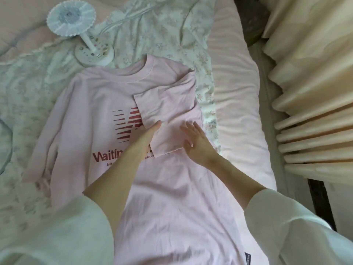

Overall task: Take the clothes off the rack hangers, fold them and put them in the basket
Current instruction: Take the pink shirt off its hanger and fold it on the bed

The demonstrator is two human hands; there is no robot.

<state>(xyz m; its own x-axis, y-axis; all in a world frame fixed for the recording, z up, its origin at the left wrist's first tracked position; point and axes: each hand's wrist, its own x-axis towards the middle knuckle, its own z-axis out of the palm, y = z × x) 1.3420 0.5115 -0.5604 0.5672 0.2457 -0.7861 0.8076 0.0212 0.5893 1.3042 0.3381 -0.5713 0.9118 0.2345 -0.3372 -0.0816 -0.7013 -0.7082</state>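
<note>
Both hands smoothing the folded right sleeve of a pink T-shirt

The right hand [196, 140] lies flat, fingers spread, on the folded-in sleeve [164, 115]; the left hand [150, 133] presses its 9 o'clock edge, fingers straight as far as shows. Best to flatten creases toward 12 o'clock, then fold the other sleeve [44, 159] to match. The pink T-shirt [99, 104] lies front-up on a floral quilt [162, 35]; a small fan [71, 18] at 11 o'clock, curtains [309, 92] at 3. No basket in view.
</note>
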